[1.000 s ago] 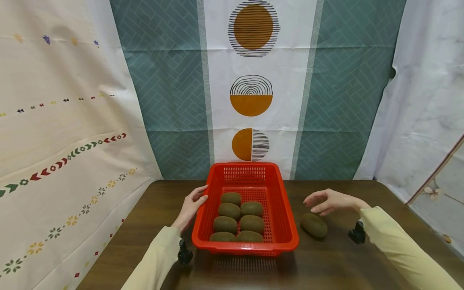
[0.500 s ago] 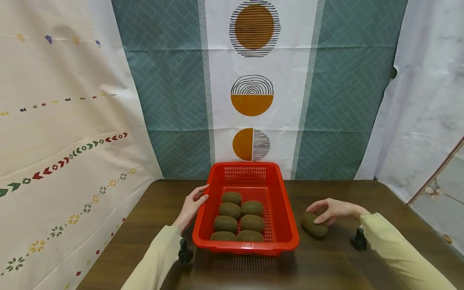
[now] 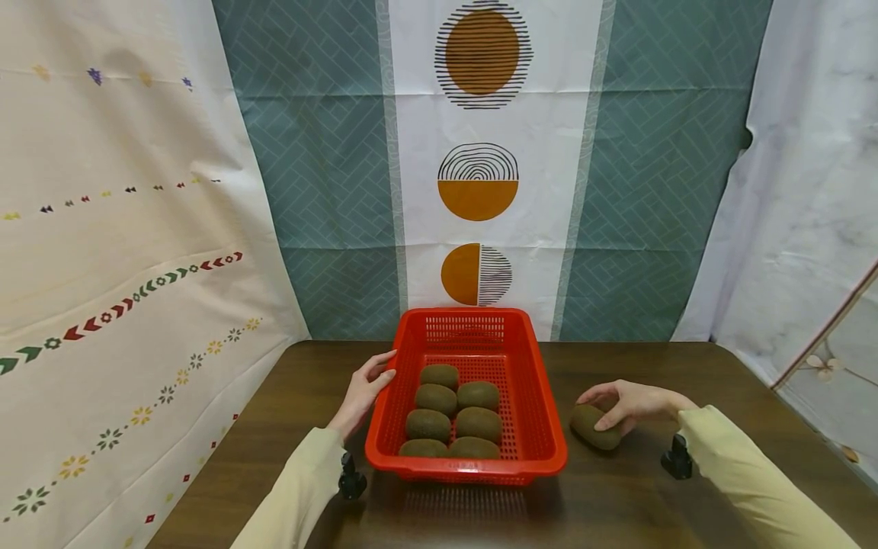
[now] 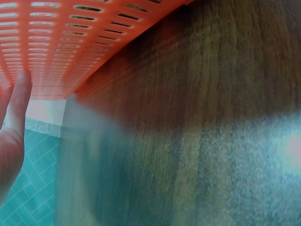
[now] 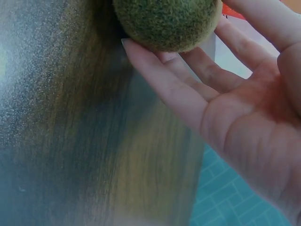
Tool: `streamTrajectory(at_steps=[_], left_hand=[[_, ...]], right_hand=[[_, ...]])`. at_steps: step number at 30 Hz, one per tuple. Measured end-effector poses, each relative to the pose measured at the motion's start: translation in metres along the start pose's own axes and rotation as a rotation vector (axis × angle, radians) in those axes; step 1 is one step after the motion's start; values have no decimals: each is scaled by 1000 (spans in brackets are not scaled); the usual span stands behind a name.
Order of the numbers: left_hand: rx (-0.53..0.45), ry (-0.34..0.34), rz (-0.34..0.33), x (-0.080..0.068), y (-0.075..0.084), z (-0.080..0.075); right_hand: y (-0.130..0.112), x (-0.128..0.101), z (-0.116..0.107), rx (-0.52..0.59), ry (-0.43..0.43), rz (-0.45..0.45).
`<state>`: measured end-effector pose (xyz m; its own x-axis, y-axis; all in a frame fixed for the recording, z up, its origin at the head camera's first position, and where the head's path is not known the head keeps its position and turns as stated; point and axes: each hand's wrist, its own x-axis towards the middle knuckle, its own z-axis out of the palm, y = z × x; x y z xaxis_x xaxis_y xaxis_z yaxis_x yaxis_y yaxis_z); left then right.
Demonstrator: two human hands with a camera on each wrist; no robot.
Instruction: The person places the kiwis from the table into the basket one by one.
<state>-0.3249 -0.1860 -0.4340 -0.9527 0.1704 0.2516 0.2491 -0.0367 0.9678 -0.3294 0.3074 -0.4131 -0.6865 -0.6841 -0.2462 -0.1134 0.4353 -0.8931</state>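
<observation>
A red plastic basket [image 3: 466,467] with slotted walls holds several brown fuzzy kiwis [image 3: 479,425] in two columns. My left hand [image 3: 361,389] lies along the basket's left rim; in the left wrist view a straight finger [image 4: 21,96] rests against the outside of its wall. Right of the basket, another kiwi [image 3: 588,429] lies on the table, and my right hand [image 3: 634,404] pinches it from above between thumb and fingers. The right wrist view shows that kiwi [image 5: 169,21] close up, with fingertips under its curve and around its side.
The dark wooden table [image 3: 507,526] ends just behind the basket, where a green and white patterned curtain [image 3: 322,297] hangs. A cream embroidered cloth [image 3: 171,366] borders the left side and a pale marbled cloth [image 3: 809,252] the right.
My right hand has come down onto the loose kiwi, its thumb and fingers closing around it. The left hand and the basket stay where they were.
</observation>
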Motion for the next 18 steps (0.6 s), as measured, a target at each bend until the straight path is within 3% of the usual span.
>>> streamTrajectory(at_steps=[9,11,15,18], left_hand=[[-7,-41,91,-1,-2,-2],[-9,-35,76,-1,-1,-1],[-35,-19,-26,-6,16,4],[-40,-31,-57,-9,27,6]], right_hand=[[-4,3,0,-12,-20,28],[-6,3,1,-6,-23,27],[-9,3,1,11,-38,19],[-15,5,-1,-9,-39,15]])
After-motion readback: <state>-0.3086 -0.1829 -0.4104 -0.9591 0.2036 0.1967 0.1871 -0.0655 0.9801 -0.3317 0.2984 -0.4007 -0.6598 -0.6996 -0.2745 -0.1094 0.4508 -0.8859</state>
